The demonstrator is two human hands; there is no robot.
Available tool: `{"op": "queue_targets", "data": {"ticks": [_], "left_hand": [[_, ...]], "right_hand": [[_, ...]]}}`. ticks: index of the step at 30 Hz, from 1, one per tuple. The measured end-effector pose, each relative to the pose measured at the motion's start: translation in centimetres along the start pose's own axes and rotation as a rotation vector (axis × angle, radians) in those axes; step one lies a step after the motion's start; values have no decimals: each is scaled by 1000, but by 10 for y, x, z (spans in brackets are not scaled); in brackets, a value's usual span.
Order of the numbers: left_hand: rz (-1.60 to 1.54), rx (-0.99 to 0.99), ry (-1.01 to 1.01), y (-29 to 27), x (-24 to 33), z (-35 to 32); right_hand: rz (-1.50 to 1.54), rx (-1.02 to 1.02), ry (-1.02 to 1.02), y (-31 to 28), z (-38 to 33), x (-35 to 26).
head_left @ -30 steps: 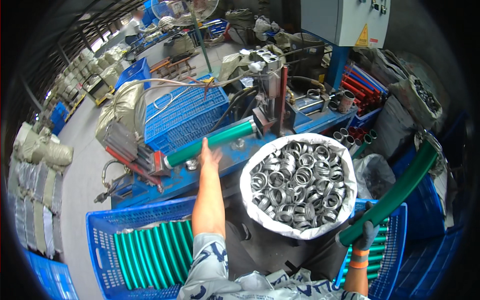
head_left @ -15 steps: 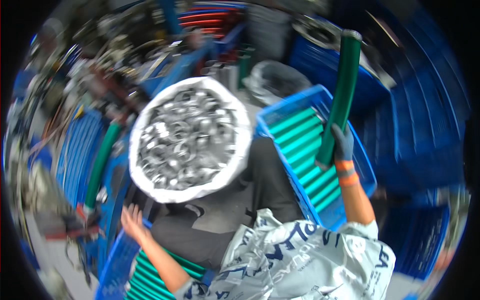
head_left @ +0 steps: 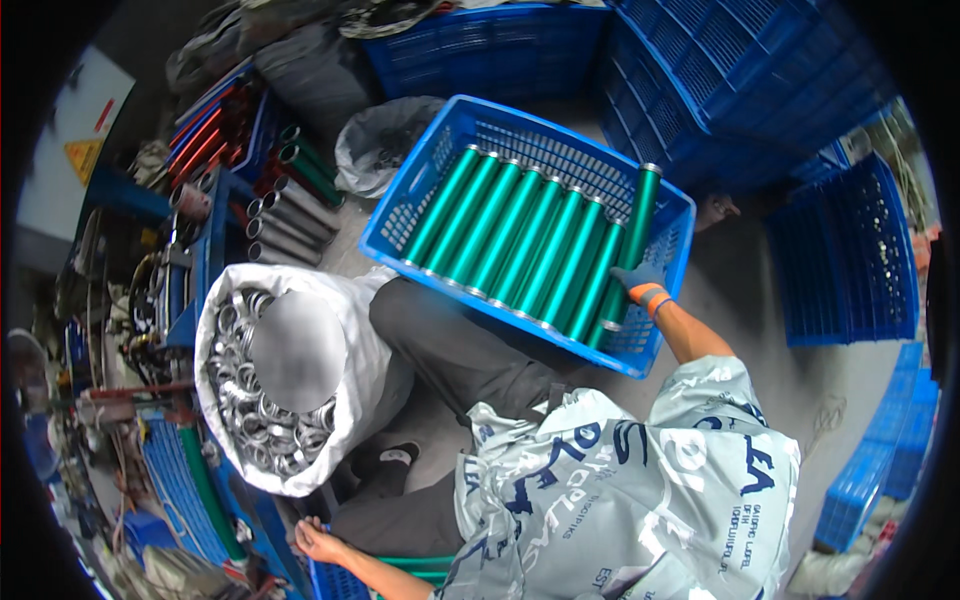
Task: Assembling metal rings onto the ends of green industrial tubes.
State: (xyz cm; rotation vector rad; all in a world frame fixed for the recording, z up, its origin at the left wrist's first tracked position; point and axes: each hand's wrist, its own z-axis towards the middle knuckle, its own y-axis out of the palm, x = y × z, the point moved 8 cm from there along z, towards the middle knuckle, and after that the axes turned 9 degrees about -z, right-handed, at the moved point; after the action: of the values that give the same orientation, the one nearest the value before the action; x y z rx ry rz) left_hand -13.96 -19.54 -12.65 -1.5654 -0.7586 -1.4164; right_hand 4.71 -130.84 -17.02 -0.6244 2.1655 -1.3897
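Note:
My right hand [head_left: 638, 278], in a dark grey glove with an orange cuff, grips a green tube [head_left: 641, 210] with silvery ends. This tube is at the right end of a row of similar green tubes [head_left: 520, 240], inside a blue plastic crate [head_left: 398, 205]. It slants slightly against the row, its upper end higher than the others. My bare left hand [head_left: 315, 541] is at the lower left, beside my leg and above the edge of a second blue crate [head_left: 335, 580]. Its fingers are loosely bent and apart, and nothing shows in them.
A white sack [head_left: 370, 350] full of metal rings [head_left: 285, 440] stands left of my knees; a blurred patch covers some rings. Grey tubes [head_left: 290, 225] lie beyond it. Stacked blue crates [head_left: 700, 60] rise behind. Another green tube [head_left: 210, 490] is on the blue bench at left.
My view has turned right. My right hand has lowered the raised green tube into the crate beside the row. My left hand's spread fingers have curled somewhat.

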Motion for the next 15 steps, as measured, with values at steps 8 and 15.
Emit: {"op": "queue_targets", "data": {"ticks": [8,15], "left_hand": [[57,-9,93,6,16,-2],[98,-29,122,3,24,-4]], "right_hand": [[322,-333,111,129,-19,19],[333,-584,208,188,-20,12]]}}
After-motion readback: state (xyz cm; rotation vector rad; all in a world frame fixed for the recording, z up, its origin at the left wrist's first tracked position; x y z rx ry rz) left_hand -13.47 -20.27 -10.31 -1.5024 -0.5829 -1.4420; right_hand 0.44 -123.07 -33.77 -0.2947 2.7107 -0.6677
